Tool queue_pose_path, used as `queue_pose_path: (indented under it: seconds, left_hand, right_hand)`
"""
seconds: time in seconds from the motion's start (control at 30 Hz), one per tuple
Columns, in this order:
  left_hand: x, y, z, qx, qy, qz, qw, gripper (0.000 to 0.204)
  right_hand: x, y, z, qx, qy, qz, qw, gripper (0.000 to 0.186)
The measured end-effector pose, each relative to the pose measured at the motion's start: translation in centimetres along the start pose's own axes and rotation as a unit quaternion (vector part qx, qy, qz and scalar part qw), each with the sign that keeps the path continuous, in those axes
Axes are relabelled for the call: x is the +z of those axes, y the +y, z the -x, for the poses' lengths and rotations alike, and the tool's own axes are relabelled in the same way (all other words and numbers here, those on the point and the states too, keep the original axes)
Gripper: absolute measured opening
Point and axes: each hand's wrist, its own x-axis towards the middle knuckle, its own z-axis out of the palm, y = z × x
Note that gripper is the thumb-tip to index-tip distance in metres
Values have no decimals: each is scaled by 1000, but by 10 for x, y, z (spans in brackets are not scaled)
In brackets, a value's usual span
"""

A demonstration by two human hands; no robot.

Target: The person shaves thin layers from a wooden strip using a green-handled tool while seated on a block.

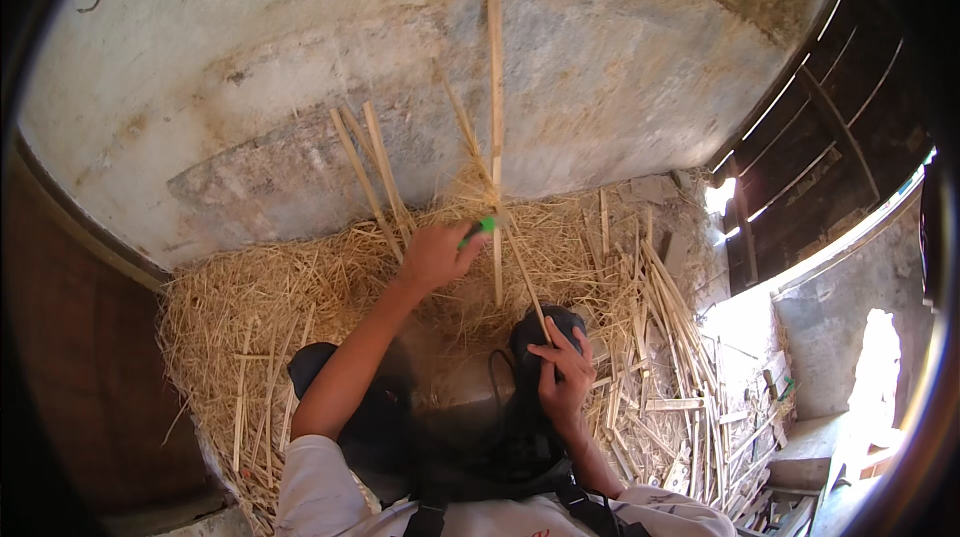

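My left hand (pixel 430 255) is closed around the green-and-black handle of a knife (pixel 484 228); its blade is too blurred to make out. My right hand (pixel 565 372) pinches the near end of a thin bamboo strip (pixel 524 267), beside my right knee. From there the strip slants away, up and to the left, passing under the knife. Pale curled shavings (pixel 475 180) cluster just beyond the blade. A longer, wider strip (pixel 496 87) stands upright behind the knife, close to the wall.
Several strips (pixel 375 152) lean on the stained wall (pixel 330 67) to the left. Straw-like shavings (pixel 270 287) cover the floor around my legs. A heap of split strips (pixel 680 337) lies at the right, near a dark slatted panel (pixel 810 127).
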Motion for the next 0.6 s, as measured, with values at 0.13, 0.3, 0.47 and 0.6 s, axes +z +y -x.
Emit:
queue_pose_path:
  seconds: [0.13, 0.3, 0.47, 0.6]
  left_hand:
    - [-5, 7, -1, -8, -75, -10, 997, 51]
    - [11, 12, 11, 16, -63, 2, 998, 53]
    - [3, 3, -2, -1, -59, -4, 998, 49]
    - [3, 21, 4, 4, -75, -20, 997, 48]
  right_hand:
    - [-1, 3, 1, -4, -4, 1, 1000, 26]
    - [-3, -3, 1, 13, -9, -15, 1000, 26]
    - [-3, -1, 1, 24, -15, -28, 999, 25]
    - [-4, 1, 0, 14, -19, -12, 1000, 25]
